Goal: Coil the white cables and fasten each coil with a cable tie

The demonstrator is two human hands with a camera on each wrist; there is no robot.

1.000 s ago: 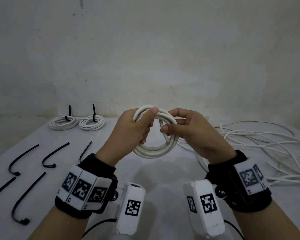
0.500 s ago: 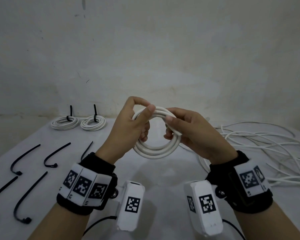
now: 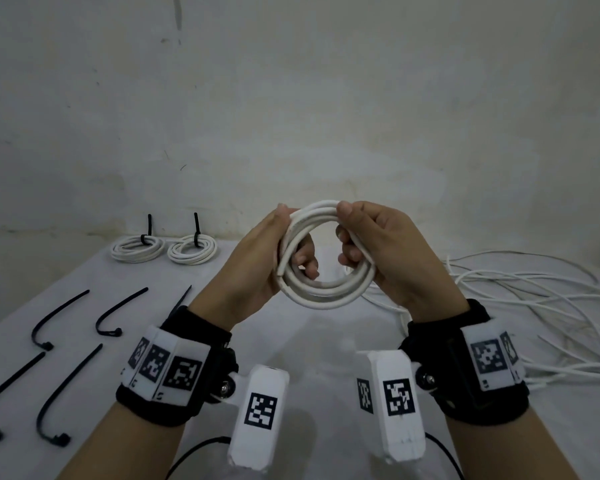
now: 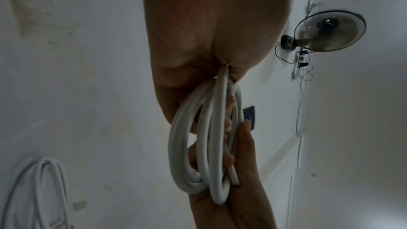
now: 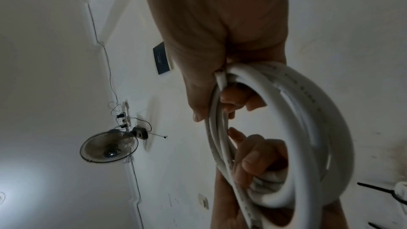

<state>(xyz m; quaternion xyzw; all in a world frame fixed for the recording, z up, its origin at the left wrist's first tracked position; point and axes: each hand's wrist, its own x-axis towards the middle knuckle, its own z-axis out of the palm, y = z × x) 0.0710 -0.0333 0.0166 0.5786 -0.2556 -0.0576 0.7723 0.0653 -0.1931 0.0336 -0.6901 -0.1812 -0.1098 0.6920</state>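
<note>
Both palms hide parts of the white cable coil (image 3: 321, 289), and the left fingers (image 3: 305, 261) curled through its opening cover some turns; one cut end seems to poke out beside the left palm, though that is hard to make out. The coil stands upright above the table (image 3: 309, 341), its ring facing the person. The left hand (image 3: 257, 271) grips the left rim; the right hand (image 3: 395, 258) grips the right, thumb on top.
</note>
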